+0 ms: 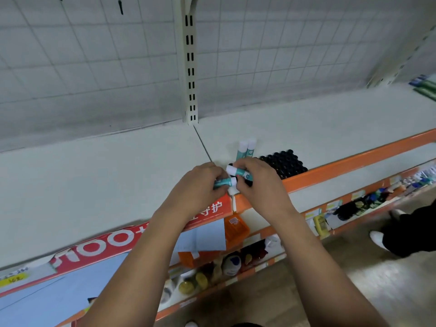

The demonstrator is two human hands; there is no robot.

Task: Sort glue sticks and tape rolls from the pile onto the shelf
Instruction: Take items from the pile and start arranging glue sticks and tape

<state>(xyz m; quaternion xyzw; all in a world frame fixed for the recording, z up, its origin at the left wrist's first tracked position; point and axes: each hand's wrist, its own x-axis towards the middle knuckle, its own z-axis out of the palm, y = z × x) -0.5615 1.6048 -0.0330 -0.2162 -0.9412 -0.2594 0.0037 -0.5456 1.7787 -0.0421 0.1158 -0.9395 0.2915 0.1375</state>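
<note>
Both forearms reach forward, left hand and right hand curled, close together.

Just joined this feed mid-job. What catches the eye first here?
Two hands meet at the front middle of the shelf: the left hand holds a teal glue stick, the right hand a second glue stick. Just behind, an upright pair of glue sticks stands beside a block of black caps to the right.
</note>
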